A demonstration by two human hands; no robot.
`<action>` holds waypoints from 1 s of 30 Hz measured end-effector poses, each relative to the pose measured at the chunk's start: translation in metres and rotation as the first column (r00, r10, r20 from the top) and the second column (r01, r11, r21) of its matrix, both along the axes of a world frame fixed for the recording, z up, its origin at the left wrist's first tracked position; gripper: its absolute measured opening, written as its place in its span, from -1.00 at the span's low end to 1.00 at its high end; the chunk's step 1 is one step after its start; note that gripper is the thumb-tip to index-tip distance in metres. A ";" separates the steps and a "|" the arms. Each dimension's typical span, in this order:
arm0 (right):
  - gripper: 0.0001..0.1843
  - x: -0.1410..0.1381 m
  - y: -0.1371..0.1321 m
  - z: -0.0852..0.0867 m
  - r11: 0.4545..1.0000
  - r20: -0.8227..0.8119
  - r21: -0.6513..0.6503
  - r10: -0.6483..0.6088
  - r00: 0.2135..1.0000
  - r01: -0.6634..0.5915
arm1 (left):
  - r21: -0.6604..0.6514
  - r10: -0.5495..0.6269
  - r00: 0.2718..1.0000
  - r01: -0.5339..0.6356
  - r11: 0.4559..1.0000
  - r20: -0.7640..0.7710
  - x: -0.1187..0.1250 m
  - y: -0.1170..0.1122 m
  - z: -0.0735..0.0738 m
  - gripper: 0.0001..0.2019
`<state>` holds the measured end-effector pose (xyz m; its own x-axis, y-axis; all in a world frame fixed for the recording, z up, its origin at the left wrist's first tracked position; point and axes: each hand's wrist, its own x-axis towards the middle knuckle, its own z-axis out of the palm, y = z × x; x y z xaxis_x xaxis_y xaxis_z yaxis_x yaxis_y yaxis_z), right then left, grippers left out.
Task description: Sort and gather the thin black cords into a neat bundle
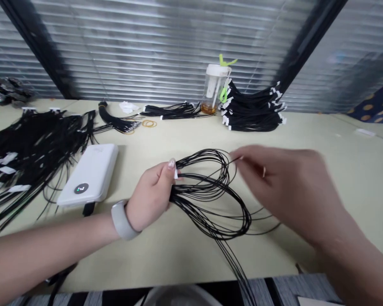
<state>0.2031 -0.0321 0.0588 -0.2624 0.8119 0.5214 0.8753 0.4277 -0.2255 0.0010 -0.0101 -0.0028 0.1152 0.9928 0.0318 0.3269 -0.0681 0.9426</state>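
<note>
My left hand (156, 187) is closed around a looped bundle of thin black cables (242, 208), thumb on top beside a small white connector (175, 173). The loops spread to the right of the fist, and several loose strands hang down past the table's front edge. My right hand (281, 182), a little smeared by motion, pinches a thin black cable at the right side of the loops. A grey band circles my left wrist.
A white power bank (94, 172) lies left of my left hand. Black cable heaps with white connectors (38, 136) cover the far left; a stacked cable pile (253, 108) and a clear bottle (213, 91) stand at the back. Rubber bands (149, 123) lie near the middle back.
</note>
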 end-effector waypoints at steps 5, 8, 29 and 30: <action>-0.75 0.000 0.001 0.009 0.982 -0.711 0.154 0.185 0.678 -0.107 | -0.041 -0.029 1.000 0.028 0.999 -0.009 0.000 0.002 0.001 -0.58; -0.83 -0.007 0.001 0.004 0.963 -0.827 0.140 0.241 0.508 -0.230 | -0.046 -0.034 0.999 0.033 0.998 -0.025 0.000 0.002 0.000 -0.56; -0.84 -0.017 0.018 -0.028 0.913 -0.120 -0.101 0.383 0.916 -0.395 | -0.167 -0.069 0.991 0.088 0.982 0.118 0.002 -0.001 0.001 -0.51; -0.82 -0.017 0.018 -0.029 0.912 -0.111 -0.090 0.389 0.914 -0.399 | -0.163 -0.075 0.990 0.094 0.982 0.120 0.002 -0.001 0.000 -0.51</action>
<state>0.1862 -0.0139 0.0299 -0.5300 0.7044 0.4721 0.6146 0.7027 -0.3585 0.0030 -0.0112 -0.0027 0.2039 0.9720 -0.1166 0.2175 0.0712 0.9735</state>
